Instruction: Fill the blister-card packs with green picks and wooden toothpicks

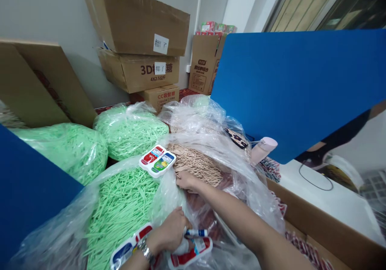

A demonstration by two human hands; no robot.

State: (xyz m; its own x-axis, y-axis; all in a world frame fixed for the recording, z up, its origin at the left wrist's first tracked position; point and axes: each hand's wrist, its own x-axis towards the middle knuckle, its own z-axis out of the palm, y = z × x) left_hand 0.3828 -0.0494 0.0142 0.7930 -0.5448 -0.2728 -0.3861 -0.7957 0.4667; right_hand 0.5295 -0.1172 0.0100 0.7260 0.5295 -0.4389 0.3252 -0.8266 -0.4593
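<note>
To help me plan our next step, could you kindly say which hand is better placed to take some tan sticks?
Probably the right hand: it reaches to the edge of the tan sticks, while the left hand is farther back, beside the green sticks.

tan sticks | thin, jumbled (many crosswise) | heaped inside open clear bag, plastic rumpled

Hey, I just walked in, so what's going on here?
A person's right hand is at the near edge of the thin tan sticks, which lie in a clear plastic bag. Their left hand is curled beside the thin green sticks; its grip is unclear. A red-and-blue printed pack lies between both piles, with stacked cardboard boxes behind.
</note>
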